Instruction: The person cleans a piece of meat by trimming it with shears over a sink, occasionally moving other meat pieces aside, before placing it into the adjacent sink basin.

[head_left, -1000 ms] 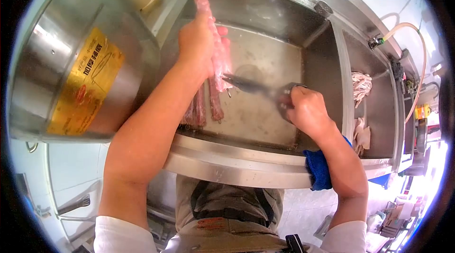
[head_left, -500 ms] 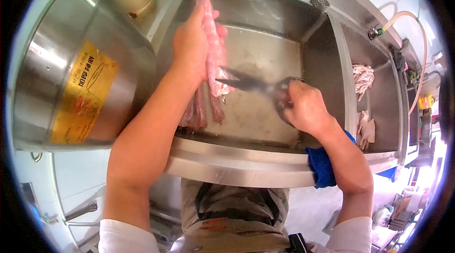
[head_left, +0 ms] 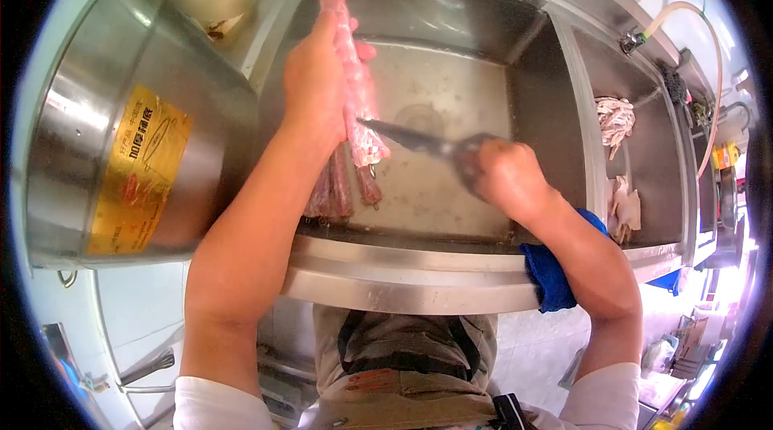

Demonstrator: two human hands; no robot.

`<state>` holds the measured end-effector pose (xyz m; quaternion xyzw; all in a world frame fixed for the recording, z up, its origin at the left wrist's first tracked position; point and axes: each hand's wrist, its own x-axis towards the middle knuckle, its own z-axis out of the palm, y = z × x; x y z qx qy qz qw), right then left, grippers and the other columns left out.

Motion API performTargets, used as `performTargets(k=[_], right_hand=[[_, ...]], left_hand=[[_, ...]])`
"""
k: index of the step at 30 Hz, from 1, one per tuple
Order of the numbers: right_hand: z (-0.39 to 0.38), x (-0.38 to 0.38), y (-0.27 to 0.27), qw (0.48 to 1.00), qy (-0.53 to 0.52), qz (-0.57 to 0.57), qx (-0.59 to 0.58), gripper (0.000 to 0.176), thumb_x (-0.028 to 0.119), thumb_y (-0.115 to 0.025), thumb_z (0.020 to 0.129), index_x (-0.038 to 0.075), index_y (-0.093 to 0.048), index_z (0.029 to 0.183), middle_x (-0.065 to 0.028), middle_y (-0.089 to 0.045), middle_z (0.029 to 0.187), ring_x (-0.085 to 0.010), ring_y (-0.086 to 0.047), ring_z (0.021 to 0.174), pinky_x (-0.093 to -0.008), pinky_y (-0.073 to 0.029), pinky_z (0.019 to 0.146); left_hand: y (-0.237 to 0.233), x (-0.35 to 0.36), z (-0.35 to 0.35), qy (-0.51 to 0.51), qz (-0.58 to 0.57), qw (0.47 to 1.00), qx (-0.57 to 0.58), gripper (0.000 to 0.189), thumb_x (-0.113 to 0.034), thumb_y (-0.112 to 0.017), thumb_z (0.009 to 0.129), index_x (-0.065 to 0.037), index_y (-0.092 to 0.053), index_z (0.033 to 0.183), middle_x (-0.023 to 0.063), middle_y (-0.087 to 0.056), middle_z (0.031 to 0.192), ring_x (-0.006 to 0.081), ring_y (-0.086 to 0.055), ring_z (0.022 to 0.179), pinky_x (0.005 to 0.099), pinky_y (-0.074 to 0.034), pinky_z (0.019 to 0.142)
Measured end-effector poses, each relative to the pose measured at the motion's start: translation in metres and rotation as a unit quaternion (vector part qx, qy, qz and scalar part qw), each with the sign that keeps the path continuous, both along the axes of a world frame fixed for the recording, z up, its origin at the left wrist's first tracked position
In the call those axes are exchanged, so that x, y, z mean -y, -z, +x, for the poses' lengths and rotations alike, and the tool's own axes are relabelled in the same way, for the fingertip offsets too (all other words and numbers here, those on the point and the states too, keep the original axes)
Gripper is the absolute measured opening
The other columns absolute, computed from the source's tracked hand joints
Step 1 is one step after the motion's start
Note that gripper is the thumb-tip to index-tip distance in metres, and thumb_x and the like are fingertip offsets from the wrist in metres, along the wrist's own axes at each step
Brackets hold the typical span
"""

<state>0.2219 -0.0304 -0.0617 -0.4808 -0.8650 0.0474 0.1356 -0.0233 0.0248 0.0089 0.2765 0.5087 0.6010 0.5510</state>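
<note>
Now your left hand (head_left: 318, 88) is clamped around a long pink meat strip (head_left: 348, 59), holding it lengthwise over the sink (head_left: 451, 84), its lower end hanging just above the darker strips (head_left: 334, 188) on the sink floor. Your right hand (head_left: 503, 180) is closed on the handles of the scissors (head_left: 411, 138), whose tip meets the strip just below your left fingers. A large steel pot (head_left: 97, 132) stands on your left, and a blue cloth (head_left: 551, 277) hangs on the sink's front rim.
</note>
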Motion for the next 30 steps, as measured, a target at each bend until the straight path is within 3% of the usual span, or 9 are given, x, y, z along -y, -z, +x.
performTargets(k=[2,5,9,11,13,18,22,26,30], right_hand=[[0.001,-0.002,0.006,0.997,-0.003,-0.052,-0.055,0.011,0.006,-0.065,0.072,-0.001,-0.056,0.074,-0.0200,-0.061,0.070,-0.0370,-0.062,0.065,-0.0433,-0.050,0.060],[-0.010,0.000,-0.031,0.949,0.097,-0.226,-0.199,0.009,0.005,-0.064,0.074,-0.002,-0.058,0.077,-0.0224,-0.062,0.074,-0.0395,-0.062,0.067,-0.0438,-0.050,0.061],[0.013,-0.028,0.009,0.975,0.131,-0.171,-0.054,0.025,0.019,-0.062,0.082,-0.006,-0.061,0.082,-0.0280,-0.062,0.085,-0.0416,-0.062,0.082,-0.0453,-0.050,0.073],[0.025,-0.039,0.016,0.955,0.118,-0.271,0.033,0.030,0.023,-0.060,0.083,-0.007,-0.061,0.083,-0.0289,-0.062,0.089,-0.0423,-0.061,0.088,-0.0457,-0.049,0.077],[0.040,-0.049,0.046,0.918,0.112,-0.355,0.139,0.030,0.022,-0.061,0.080,-0.007,-0.065,0.086,-0.0277,-0.063,0.084,-0.0394,-0.063,0.082,-0.0456,-0.049,0.074],[0.067,-0.046,0.089,0.855,0.073,-0.386,0.339,0.024,0.015,-0.056,0.075,-0.003,-0.069,0.085,-0.0205,-0.067,0.088,-0.0364,-0.064,0.080,-0.0434,-0.049,0.068],[0.047,-0.041,0.077,0.866,-0.028,-0.421,0.268,0.023,0.015,-0.055,0.074,-0.003,-0.068,0.083,-0.0220,-0.066,0.084,-0.0381,-0.064,0.079,-0.0436,-0.050,0.068],[0.025,-0.032,0.017,0.922,0.109,-0.349,0.128,0.024,0.018,-0.059,0.077,-0.005,-0.064,0.080,-0.0272,-0.064,0.083,-0.0410,-0.062,0.082,-0.0463,-0.049,0.073],[0.027,-0.024,-0.005,0.970,0.117,-0.210,-0.044,0.023,0.014,-0.062,0.077,-0.004,-0.057,0.091,-0.0276,-0.060,0.090,-0.0431,-0.059,0.089,-0.0450,-0.047,0.078]], left_hand=[[-0.005,0.000,0.001,0.003,-0.005,1.000,-0.012,0.043,-0.044,-0.050,0.093,-0.005,-0.063,0.106,0.0041,-0.056,0.072,0.0149,-0.052,0.056,0.0291,-0.045,0.052],[0.007,-0.006,-0.005,0.039,0.024,0.997,0.054,0.042,-0.043,-0.047,0.095,-0.004,-0.061,0.105,0.0025,-0.051,0.068,0.0147,-0.050,0.054,0.0296,-0.043,0.050],[0.006,-0.008,-0.007,0.104,0.038,0.978,0.175,0.048,-0.049,-0.050,0.093,-0.003,-0.053,0.107,0.0022,-0.047,0.066,0.0141,-0.046,0.051,0.0303,-0.039,0.047],[0.007,-0.006,-0.005,0.108,0.033,0.974,0.198,0.048,-0.051,-0.050,0.092,-0.004,-0.054,0.103,0.0016,-0.046,0.066,0.0146,-0.046,0.051,0.0301,-0.039,0.047],[0.007,-0.007,-0.013,0.151,0.031,0.965,0.212,0.048,-0.054,-0.048,0.092,-0.006,-0.054,0.098,0.0015,-0.046,0.066,0.0149,-0.046,0.051,0.0303,-0.039,0.047],[-0.003,0.001,0.003,0.162,0.030,0.956,0.241,0.043,-0.051,-0.046,0.092,-0.008,-0.053,0.089,0.0021,-0.045,0.066,0.0177,-0.045,0.050,0.0322,-0.040,0.047],[0.002,0.000,-0.004,0.252,0.026,0.906,0.339,0.036,-0.041,-0.043,0.091,-0.008,-0.055,0.087,0.0040,-0.046,0.065,0.0205,-0.044,0.049,0.0353,-0.040,0.046],[0.015,-0.006,-0.015,0.334,0.068,0.868,0.360,0.036,-0.040,-0.039,0.088,-0.008,-0.056,0.085,0.0058,-0.044,0.061,0.0215,-0.041,0.048,0.0367,-0.037,0.045],[0.021,-0.010,-0.015,0.264,0.046,0.894,0.358,0.036,-0.040,-0.038,0.086,-0.008,-0.056,0.084,0.0057,-0.041,0.057,0.0223,-0.041,0.047,0.0378,-0.036,0.044]])
